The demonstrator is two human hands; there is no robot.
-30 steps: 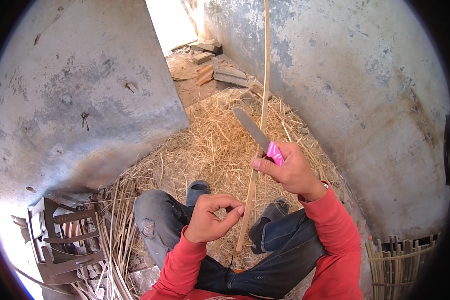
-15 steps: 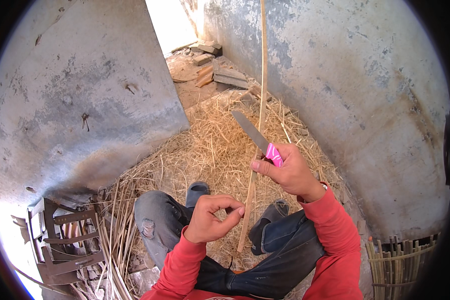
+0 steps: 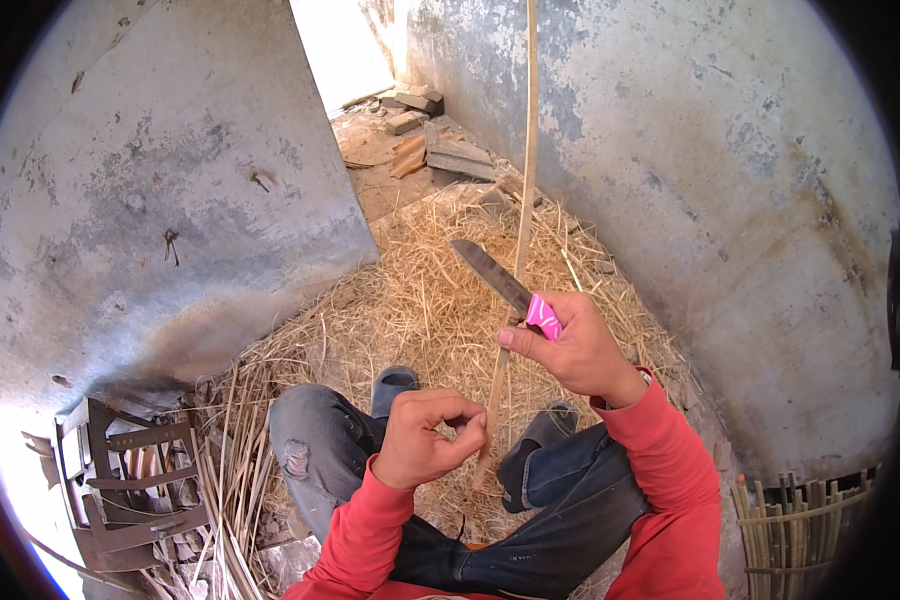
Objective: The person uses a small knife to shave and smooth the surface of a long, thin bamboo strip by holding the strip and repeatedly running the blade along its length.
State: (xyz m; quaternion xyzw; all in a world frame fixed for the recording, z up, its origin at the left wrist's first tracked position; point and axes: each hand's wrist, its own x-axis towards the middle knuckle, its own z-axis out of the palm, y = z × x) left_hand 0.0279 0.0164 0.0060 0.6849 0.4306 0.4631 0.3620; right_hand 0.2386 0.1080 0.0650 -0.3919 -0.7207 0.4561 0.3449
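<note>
My right hand [image 3: 582, 345] is closed round the pink-and-white handle [image 3: 544, 316] of a knife [image 3: 492, 276]. Its broad blade points up and to the left, lying across a long, thin bamboo strip [image 3: 528, 180]. The right thumb rests against the strip just below the handle. My left hand [image 3: 428, 438] is closed in a pinch at the strip's lower part, thumb and forefinger meeting at its left edge. Below the left fingertips the strip's lower end looks smeared by motion. The strip rises past the top of the picture.
Pale shavings [image 3: 430, 270] cover the floor ahead. Long strips [image 3: 235, 490] lie at left beside a broken brown frame [image 3: 135, 475]. A slatted bamboo piece [image 3: 800, 525] stands at lower right. Worn walls [image 3: 710, 200] rise on both sides; bricks [image 3: 410, 110] lie by the opening.
The knife has tilted flatter, its tip dropping down and left. My right hand has shifted slightly left. The bamboo strip's lower part has moved a little left; my left hand stays nearly still.
</note>
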